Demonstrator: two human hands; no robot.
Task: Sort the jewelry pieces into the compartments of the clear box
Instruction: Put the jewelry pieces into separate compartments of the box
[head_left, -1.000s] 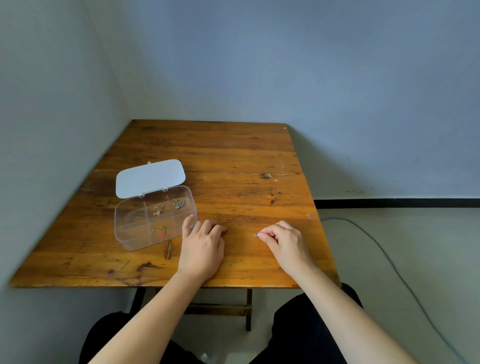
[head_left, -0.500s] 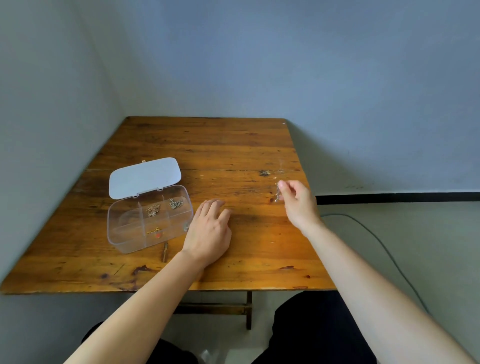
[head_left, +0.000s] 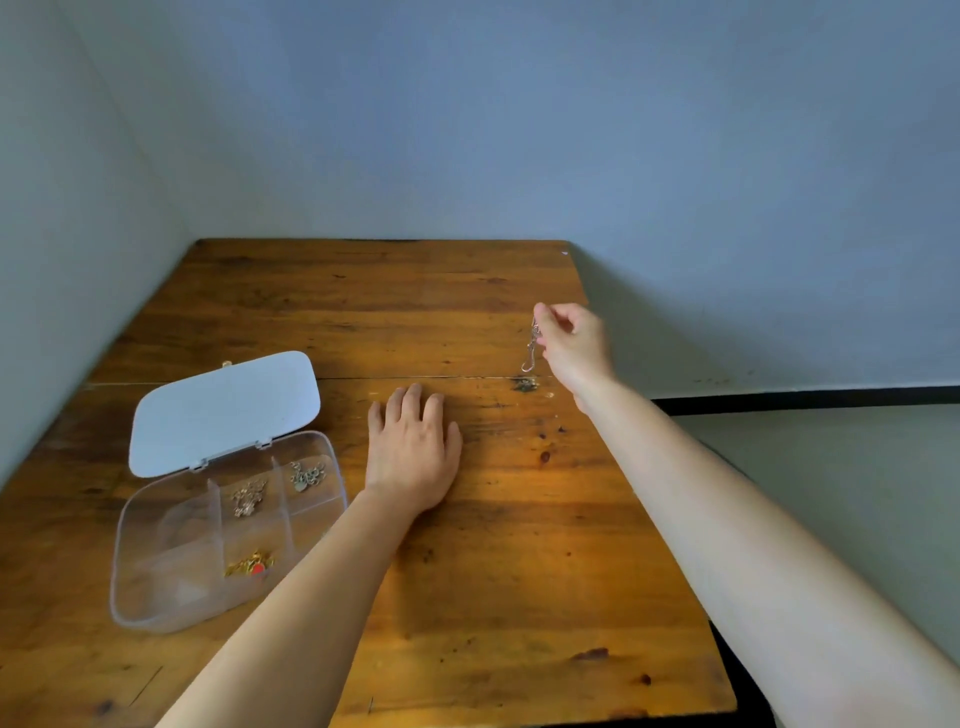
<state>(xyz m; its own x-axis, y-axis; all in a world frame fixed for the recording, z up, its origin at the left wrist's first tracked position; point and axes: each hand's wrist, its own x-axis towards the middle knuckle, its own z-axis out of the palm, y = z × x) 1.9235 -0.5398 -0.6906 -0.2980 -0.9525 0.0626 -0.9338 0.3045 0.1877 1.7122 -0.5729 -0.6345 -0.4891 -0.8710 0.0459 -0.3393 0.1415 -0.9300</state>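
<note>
A clear compartment box (head_left: 156, 603) lies on the left of the wooden table (head_left: 467, 571), its white lid (head_left: 223, 410) flipped open behind it. Two far compartments hold silver jewelry pieces (head_left: 248, 498) (head_left: 307, 477); a near middle compartment holds a gold piece with a red stone (head_left: 250, 566). My right hand (head_left: 574, 345) is raised above the table's right side, pinching a small silver chain (head_left: 531, 349) that dangles from the fingertips. My left hand (head_left: 413, 452) rests flat on the table, palm down, just right of the box, holding nothing.
The table stands in a corner, with walls close at the left and back. Its right edge drops to a pale floor with a black baseboard (head_left: 805, 400). A dark knot (head_left: 523, 384) marks the wood below the chain.
My right hand lifted the chain off the table's front area and carried it up and away. My left hand slid a little further from me, staying flat. The view tilted closer to the table.
</note>
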